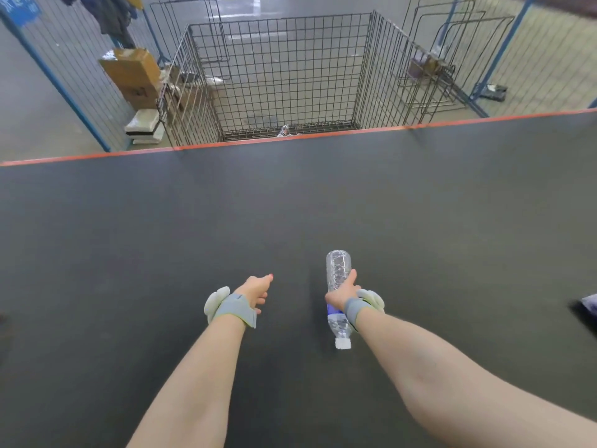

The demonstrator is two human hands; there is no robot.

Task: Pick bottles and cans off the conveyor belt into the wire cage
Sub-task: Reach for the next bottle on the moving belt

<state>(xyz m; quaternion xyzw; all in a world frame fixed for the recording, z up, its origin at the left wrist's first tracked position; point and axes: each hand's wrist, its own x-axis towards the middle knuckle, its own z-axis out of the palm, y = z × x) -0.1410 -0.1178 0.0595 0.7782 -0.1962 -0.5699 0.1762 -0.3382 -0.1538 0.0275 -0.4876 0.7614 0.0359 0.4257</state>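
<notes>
My right hand [343, 294] grips a clear plastic bottle [338, 268] around its middle, base pointing away from me and white cap toward me, held above the dark conveyor belt [193, 227]. A blue label shows just below my fingers. My left hand [256, 289] hovers over the belt to the left, fingers loosely curled, holding nothing. Beyond the belt's orange far edge stands the wire cage [290, 59], and one small bottle [282, 130] lies on its floor near the front.
A pale object [589, 302] shows at the belt's right edge, cut off by the frame. Cardboard boxes [132, 72] and white slabs sit left of the cage beside a blue-framed mesh fence [64, 82]. Spare wire panels [445, 53] lean to the cage's right.
</notes>
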